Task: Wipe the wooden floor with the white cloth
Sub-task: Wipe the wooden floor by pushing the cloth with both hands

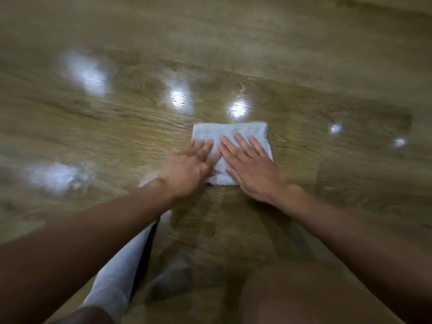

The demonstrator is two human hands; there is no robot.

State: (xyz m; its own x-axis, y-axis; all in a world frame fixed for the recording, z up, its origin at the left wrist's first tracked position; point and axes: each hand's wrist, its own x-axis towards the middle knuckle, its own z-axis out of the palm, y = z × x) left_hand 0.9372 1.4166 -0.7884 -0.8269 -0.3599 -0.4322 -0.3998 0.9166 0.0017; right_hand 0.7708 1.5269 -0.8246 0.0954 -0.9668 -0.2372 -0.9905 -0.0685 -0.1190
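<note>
We press the folded white cloth [230, 146] flat on the wooden floor [304, 54] with our left hand [187, 169] and right hand [251, 167], fingers spread. We judge wiping underway: nearby boards look glossy, farther boards duller.

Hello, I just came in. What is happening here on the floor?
A person is low over a wooden floor, wiping it with a folded white cloth. The right hand lies flat on the cloth with straight fingers. The left hand presses its left edge, fingers spread. The floor shines with light reflections, and the picture is blurred, which suggests movement.
</note>
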